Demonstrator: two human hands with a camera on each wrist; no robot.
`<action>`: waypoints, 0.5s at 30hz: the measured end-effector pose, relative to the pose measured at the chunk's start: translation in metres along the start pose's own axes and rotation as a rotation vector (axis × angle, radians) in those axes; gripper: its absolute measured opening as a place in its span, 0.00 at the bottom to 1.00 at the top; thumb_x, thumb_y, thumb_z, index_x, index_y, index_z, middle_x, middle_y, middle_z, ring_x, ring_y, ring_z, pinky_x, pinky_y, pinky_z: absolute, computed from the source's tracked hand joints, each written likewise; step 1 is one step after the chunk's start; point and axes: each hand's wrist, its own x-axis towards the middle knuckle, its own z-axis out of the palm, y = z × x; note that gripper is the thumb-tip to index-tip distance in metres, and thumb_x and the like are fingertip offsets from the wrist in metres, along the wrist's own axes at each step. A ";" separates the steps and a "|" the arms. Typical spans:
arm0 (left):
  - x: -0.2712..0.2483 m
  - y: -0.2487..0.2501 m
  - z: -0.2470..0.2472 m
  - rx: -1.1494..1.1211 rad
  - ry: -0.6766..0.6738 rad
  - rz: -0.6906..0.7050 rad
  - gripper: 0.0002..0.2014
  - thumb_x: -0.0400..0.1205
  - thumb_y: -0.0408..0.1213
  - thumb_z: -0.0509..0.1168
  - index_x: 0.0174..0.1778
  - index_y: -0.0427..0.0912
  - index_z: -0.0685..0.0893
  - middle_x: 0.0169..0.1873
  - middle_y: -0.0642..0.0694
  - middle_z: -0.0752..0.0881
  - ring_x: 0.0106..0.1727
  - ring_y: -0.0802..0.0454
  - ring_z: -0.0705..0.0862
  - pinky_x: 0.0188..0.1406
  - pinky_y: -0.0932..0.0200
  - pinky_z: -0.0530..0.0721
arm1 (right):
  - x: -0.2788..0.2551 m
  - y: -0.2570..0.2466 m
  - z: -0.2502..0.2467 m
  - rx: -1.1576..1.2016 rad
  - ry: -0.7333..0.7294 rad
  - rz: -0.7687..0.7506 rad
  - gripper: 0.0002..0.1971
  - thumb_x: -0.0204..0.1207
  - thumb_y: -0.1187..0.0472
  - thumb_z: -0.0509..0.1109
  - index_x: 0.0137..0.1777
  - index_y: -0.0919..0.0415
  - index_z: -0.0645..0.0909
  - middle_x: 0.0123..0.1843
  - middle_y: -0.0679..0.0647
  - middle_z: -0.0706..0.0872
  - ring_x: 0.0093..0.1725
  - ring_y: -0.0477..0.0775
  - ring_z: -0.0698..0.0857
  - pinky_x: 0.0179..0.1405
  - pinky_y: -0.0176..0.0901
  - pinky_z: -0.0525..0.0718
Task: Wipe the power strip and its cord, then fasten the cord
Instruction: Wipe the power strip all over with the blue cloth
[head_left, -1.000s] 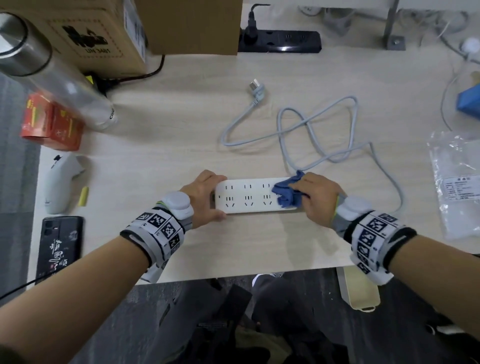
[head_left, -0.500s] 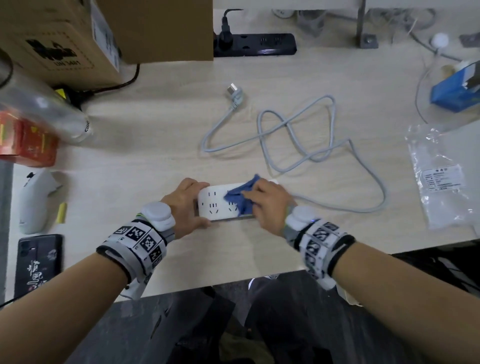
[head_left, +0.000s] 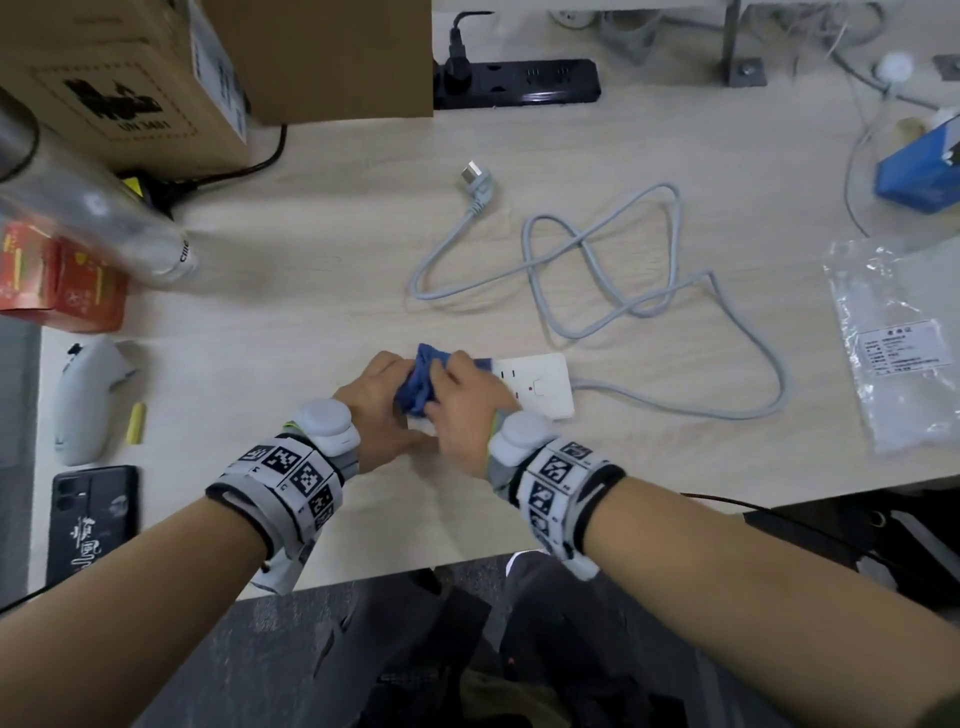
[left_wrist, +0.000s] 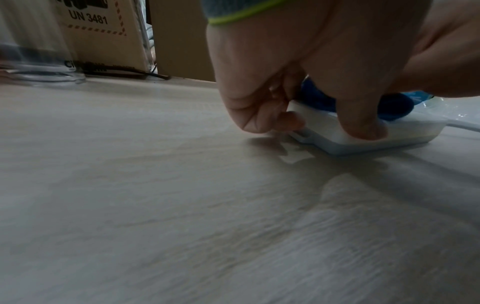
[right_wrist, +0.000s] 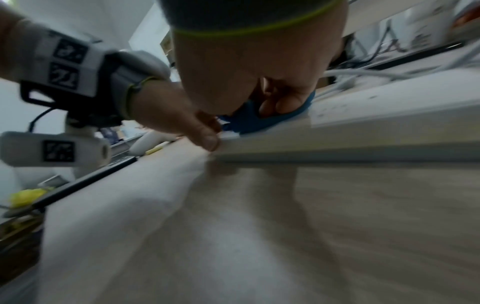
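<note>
Fingers of the left hand (head_left: 382, 410) pinch the rigid, light white plastic power strip (head_left: 537, 387) by its end on the pale wooden desk (head_left: 311, 291) while the right hand (head_left: 467, 410) grips a soft blue cloth (head_left: 418, 382) atop it.

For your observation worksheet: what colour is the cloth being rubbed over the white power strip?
Blue. The cloth shows best in the head view, under the right hand.

Both hands and a blue cloth (head_left: 422, 382) cover the left end of the white power strip (head_left: 540, 384), hiding its sockets there, while a clear bottle (head_left: 78, 208) and a cardboard box (head_left: 119, 78) are cut off by the frame's edge.
</note>
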 end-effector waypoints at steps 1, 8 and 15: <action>0.000 -0.002 0.001 -0.012 0.008 0.009 0.26 0.61 0.57 0.68 0.54 0.53 0.76 0.49 0.54 0.72 0.41 0.51 0.79 0.43 0.51 0.82 | 0.000 -0.005 0.006 0.043 -0.010 -0.001 0.12 0.64 0.62 0.77 0.45 0.68 0.87 0.47 0.66 0.84 0.44 0.65 0.81 0.32 0.46 0.78; 0.002 -0.009 0.004 0.014 0.026 0.043 0.40 0.65 0.44 0.80 0.72 0.42 0.73 0.60 0.48 0.73 0.53 0.48 0.81 0.57 0.50 0.82 | -0.028 0.030 0.009 0.236 -0.005 -0.123 0.07 0.70 0.66 0.64 0.36 0.67 0.83 0.38 0.64 0.79 0.31 0.62 0.79 0.27 0.50 0.78; 0.000 -0.005 -0.001 0.081 -0.021 -0.044 0.43 0.66 0.50 0.77 0.76 0.52 0.66 0.66 0.57 0.69 0.54 0.56 0.75 0.56 0.59 0.76 | -0.058 0.112 -0.025 0.155 0.211 0.116 0.06 0.71 0.70 0.64 0.37 0.67 0.83 0.39 0.61 0.81 0.36 0.62 0.81 0.37 0.49 0.78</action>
